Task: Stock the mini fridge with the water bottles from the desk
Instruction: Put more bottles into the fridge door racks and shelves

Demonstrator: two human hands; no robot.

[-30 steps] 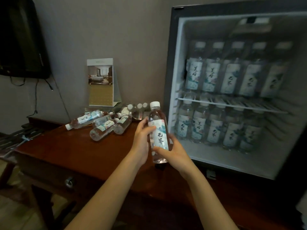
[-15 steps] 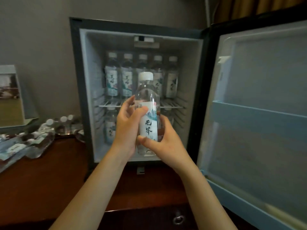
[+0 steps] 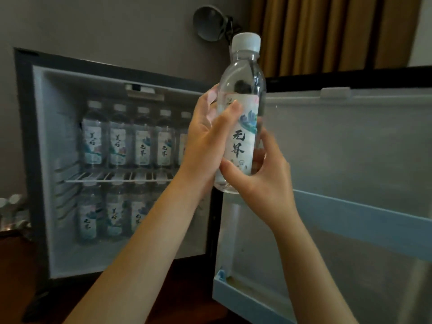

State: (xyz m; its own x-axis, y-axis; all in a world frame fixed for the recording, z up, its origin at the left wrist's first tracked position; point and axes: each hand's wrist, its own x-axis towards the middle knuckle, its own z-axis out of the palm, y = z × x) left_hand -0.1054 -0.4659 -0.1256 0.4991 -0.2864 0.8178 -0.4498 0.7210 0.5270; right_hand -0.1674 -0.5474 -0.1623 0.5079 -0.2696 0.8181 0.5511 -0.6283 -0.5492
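Both hands grasp one capped water bottle [image 3: 243, 127], upright, raised before the open mini fridge [image 3: 42, 160].
The left hand [image 3: 205, 141] wraps the label, thumb across its front; the right hand [image 3: 261, 183] cups the base. Five stocked bottles [image 3: 142, 146] stand on the wire shelf [image 3: 105, 180]; three show below, any others hidden by the forearm. Blurred desk bottles [image 3: 14, 202], uncountable, sit far left on the desk [image 3: 14, 265].

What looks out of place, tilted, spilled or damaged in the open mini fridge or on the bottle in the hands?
Nothing stands out. The water bottle, gripped by the left hand and right hand, is upright and capped, with no spill visible. The stocked bottles in the mini fridge stand upright in rows on both levels.
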